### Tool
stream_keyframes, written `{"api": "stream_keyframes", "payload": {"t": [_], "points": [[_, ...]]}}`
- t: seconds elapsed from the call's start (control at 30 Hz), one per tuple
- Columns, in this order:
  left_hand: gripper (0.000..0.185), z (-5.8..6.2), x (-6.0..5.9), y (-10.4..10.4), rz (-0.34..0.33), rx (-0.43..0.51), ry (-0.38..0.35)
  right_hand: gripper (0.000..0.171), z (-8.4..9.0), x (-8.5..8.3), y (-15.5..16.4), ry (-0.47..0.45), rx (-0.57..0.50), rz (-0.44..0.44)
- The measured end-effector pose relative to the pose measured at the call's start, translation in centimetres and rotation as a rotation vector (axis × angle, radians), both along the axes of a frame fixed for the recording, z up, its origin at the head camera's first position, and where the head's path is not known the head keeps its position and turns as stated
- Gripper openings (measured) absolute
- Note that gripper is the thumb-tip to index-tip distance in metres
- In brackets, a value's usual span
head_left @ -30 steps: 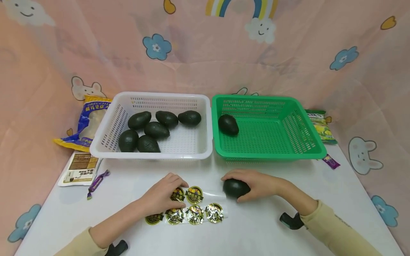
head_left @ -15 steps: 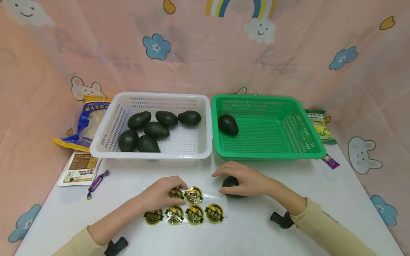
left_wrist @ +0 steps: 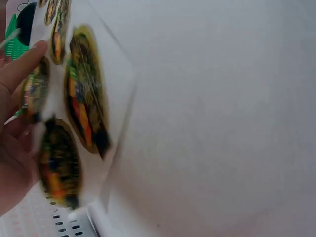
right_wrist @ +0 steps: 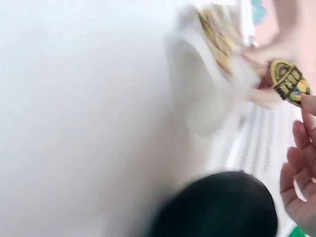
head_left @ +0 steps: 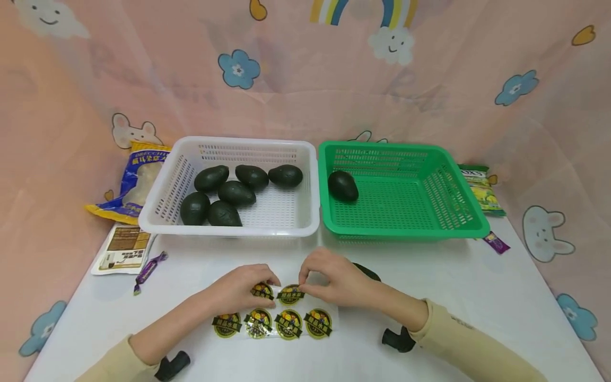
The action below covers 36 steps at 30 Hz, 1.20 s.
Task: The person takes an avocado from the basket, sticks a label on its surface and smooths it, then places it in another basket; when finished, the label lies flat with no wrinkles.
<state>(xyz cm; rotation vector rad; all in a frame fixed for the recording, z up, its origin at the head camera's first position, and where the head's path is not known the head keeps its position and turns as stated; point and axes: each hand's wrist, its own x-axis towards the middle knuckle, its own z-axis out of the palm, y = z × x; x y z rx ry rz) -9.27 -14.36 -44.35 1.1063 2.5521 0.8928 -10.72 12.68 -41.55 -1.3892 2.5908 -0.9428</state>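
My left hand [head_left: 248, 289] grips the left part of a clear sheet of round black-and-gold stickers [head_left: 288, 323] at the front of the table. In the left wrist view the sheet [left_wrist: 84, 89] tilts up from my left hand [left_wrist: 17, 143]. My right hand [head_left: 334, 278] pinches the edge of one round sticker [head_left: 289, 295] at the sheet's top row. The right wrist view shows that sticker [right_wrist: 289, 81] at the fingertips of my right hand [right_wrist: 301, 163]. An avocado [head_left: 367, 271] lies behind the right hand, mostly hidden by it.
A white basket [head_left: 229, 230] with several avocados stands at the back left. Beside it, a green basket [head_left: 406, 233] holds one avocado [head_left: 342, 185]. Snack packets [head_left: 138, 180] and a purple wrapped candy [head_left: 150, 272] lie left; a green packet [head_left: 482, 191] lies right.
My right hand has let go of the avocado on the table, moved left to the sticker sheet and pinched a sticker. The left hand has stayed on the sheet.
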Motion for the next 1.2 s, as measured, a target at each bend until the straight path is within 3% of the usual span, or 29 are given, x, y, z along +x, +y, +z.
{"api": "stream_keyframes", "payload": {"t": [0.07,0.13,0.27,0.33,0.43,0.57,0.67,0.87,0.97,1.1,1.2], "points": [[0.043,0.1,0.1,0.2,0.026,0.01,0.008,0.01,0.7,0.0,0.8,-0.097,-0.037,-0.054],[0.043,0.5,0.2,0.8,0.077,0.085,-0.033,0.012,1.4,-0.1,1.6,-0.161,-0.053,-0.111],[0.019,2.1,0.2,3.3,0.17,0.328,-0.165,0.011,2.5,0.1,3.1,-0.231,-0.05,-0.175],[0.01,2.9,0.1,4.7,0.209,0.398,-0.215,0.009,2.8,0.2,3.8,-0.267,-0.06,-0.211],[0.01,3.7,-0.1,6.6,0.278,0.453,-0.309,0.01,3.0,0.5,5.0,-0.324,-0.09,-0.306],[0.017,3.7,0.0,8.9,0.369,0.504,-0.465,0.008,2.4,1.0,6.8,-0.406,-0.135,-0.454],[0.018,2.9,0.0,10.5,0.388,0.492,-0.49,0.011,1.9,1.5,8.3,-0.422,-0.124,-0.505],[0.016,1.0,-0.5,12.9,0.38,0.346,-0.35,0.013,0.4,2.3,10.2,-0.247,0.006,-0.525],[0.018,0.6,-0.9,13.3,0.363,0.272,-0.183,0.019,-0.5,2.4,10.3,-0.152,0.018,-0.547],[0.013,0.4,-1.2,13.2,0.237,0.204,0.097,0.023,-1.3,2.2,10.4,-0.04,-0.074,-0.495],[0.027,0.4,-1.2,13.2,0.117,0.153,0.25,0.022,-1.6,1.9,10.5,0.017,-0.13,-0.404]]}}
